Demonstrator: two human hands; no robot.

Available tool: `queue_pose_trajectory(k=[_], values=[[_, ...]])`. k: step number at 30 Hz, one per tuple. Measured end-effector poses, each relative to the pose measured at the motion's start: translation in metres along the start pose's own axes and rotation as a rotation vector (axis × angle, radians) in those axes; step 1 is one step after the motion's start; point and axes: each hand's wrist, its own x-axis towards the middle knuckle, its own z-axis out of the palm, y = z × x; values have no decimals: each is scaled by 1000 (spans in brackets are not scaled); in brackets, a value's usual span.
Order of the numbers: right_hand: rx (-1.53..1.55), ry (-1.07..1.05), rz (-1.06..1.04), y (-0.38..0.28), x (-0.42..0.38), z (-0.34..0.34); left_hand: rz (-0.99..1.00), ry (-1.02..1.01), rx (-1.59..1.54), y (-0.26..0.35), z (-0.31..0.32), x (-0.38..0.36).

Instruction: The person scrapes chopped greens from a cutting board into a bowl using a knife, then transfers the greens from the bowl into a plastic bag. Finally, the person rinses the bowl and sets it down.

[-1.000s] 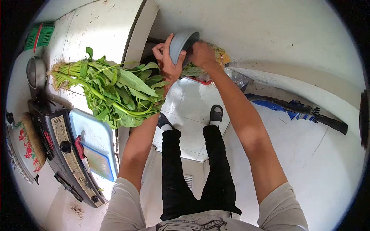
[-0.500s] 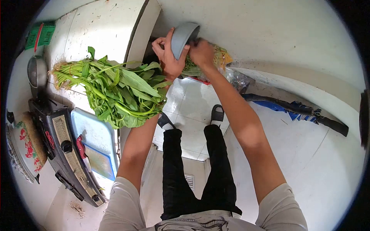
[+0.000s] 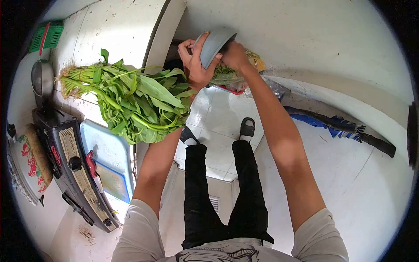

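Note:
A grey bowl [image 3: 214, 47] is tipped on its side near the wall, its mouth facing right. My left hand [image 3: 200, 69] grips it from the lower left, thumb along the near side and fingers around the outside. At the bowl's mouth is my right hand [image 3: 236, 57], its fingers hidden behind the rim. Beneath both hands lie green vegetables in a plastic bag [image 3: 228, 77]. A large bunch of leafy greens with roots [image 3: 135, 98] rests on the white counter, its leaves overlapping my left forearm.
On the left are a gas stove [image 3: 78, 170], a pot with a floral pattern [image 3: 32, 163], a blue tray [image 3: 104, 135] with a red-handled knife [image 3: 91, 163], a ladle [image 3: 42, 78] and a green basket [image 3: 53, 35]. A dark folded umbrella [image 3: 340, 125] lies at the right.
The bowl and my left hand have shifted slightly right, and the bowl leans further over. My right hand has moved a little right with it, staying at the mouth.

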Motion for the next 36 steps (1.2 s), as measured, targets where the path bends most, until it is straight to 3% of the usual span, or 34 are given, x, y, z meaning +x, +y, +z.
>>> queue_pose_trajectory(k=[2, 5, 8, 10, 12, 17, 20, 23, 25, 28, 31, 34, 36], values=[[268, 421, -190, 0, 1, 12, 7, -13, 0, 4, 1, -1], [866, 457, -155, 4, 4, 35, 30, -23, 4, 3, 3, -2], [532, -174, 414, 22, -7, 15, 14, 15, 5, 1, 1, -2], [-96, -176, 266, 28, -9, -1, -25, 29, 39, -4, -5, -2], [-184, -87, 161, 26, -11, -5, -42, 65, 13, -10, -3, 1], [1148, 221, 100, -19, -6, 11, -71, 56, -94, -6, 5, -1], [1060, -93, 311, 5, -11, 13, -97, 38, -98, 1, 8, -2], [-62, -346, 409, -13, -24, -26, -222, 30, -92, -14, 5, -7], [-119, -104, 322, 3, -29, -35, -395, 54, -153, -20, 9, -16], [191, 73, 296, 2, -52, -35, -466, 151, -480, -38, 22, -16], [502, 141, 135, 6, -59, -11, -908, 164, -747, -27, 16, -23], [518, 229, -16, 17, -59, -1, -881, 179, -966, -16, 11, -20], [382, 290, -79, 19, -59, -3, -747, 51, -923, -28, 2, -17]])
